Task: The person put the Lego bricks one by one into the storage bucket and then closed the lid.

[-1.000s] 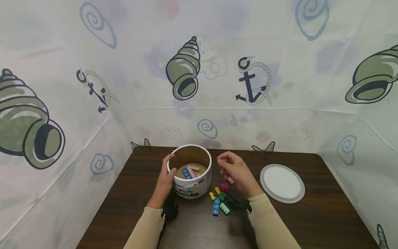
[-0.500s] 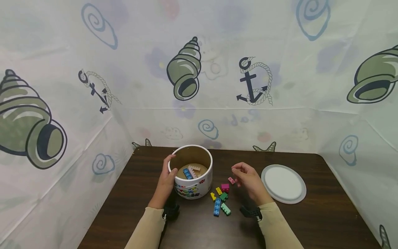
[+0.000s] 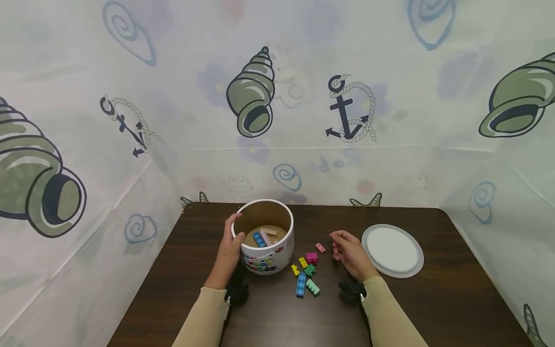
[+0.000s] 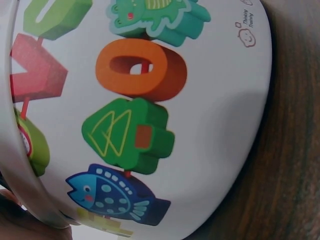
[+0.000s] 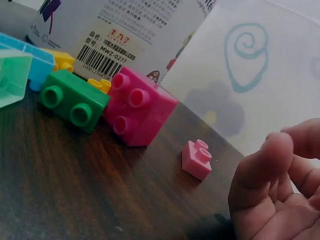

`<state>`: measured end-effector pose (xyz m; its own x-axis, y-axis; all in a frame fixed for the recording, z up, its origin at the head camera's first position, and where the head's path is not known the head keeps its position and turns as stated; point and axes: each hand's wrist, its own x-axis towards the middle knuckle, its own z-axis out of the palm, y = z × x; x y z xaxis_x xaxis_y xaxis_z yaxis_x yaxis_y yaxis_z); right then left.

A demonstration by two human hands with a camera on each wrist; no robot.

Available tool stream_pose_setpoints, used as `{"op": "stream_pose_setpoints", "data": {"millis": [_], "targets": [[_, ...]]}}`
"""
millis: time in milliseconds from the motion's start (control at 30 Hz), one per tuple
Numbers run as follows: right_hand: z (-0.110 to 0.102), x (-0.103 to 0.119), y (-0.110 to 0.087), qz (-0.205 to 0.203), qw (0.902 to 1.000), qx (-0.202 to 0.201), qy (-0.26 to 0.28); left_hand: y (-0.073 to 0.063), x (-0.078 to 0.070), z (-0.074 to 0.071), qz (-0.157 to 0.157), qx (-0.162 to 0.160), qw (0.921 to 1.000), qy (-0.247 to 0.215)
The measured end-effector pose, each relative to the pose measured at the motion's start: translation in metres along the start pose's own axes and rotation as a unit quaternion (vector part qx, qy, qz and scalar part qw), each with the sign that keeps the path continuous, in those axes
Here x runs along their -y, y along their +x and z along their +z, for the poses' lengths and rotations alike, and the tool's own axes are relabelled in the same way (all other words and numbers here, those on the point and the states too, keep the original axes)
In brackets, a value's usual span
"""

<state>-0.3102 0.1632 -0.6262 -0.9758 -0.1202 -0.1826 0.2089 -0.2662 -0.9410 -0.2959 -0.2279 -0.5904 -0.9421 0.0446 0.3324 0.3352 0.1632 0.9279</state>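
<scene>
One person's two hands are working over one dark brown table. The left hand is gripping one white tub, its thumb and fingers curling over the rim on the left side. The right hand is hanging loosely curled, with thumb and index finger bending close to each other and nothing showing between them. It is hovering between the loose bricks and one round white lid, which is lying flat on the right. Seven bricks are lying on the table to the right of the tub: one small pink brick sitting apart and nearest the right hand, one magenta brick, two yellow bricks, one dark green brick, one long blue brick and one mint brick. Inside the tub, another blue brick is resting beside some pale pink bricks, which are overlapping too much to count surely. One fish and one tree are showing in the tub's print. Two black bands are circling the wrists, one on each.
</scene>
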Motion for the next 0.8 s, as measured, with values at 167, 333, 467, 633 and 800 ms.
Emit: {"op": "stream_pose_setpoints", "data": {"millis": [167,333,467,633,800], "targets": [[0.008,0.002,-0.002,-0.010,0.9967,0.003,-0.081,0.000,-0.001,-0.002,-0.006,-0.001,1.0000,0.005],[0.013,0.003,-0.004,-0.017,0.9904,-0.018,-0.136,0.003,-0.001,-0.002,-0.004,-0.001,1.0000,0.007],[0.016,0.004,-0.003,-0.023,0.9818,-0.016,-0.188,0.006,-0.002,-0.002,0.001,-0.008,0.9999,0.008],[0.018,-0.001,-0.001,-0.037,0.9676,-0.001,-0.250,0.002,-0.003,-0.001,-0.003,-0.009,0.9998,0.015],[0.020,-0.006,-0.001,-0.071,0.9393,-0.024,-0.335,0.000,-0.002,0.000,-0.006,-0.006,0.9998,0.016]]}}
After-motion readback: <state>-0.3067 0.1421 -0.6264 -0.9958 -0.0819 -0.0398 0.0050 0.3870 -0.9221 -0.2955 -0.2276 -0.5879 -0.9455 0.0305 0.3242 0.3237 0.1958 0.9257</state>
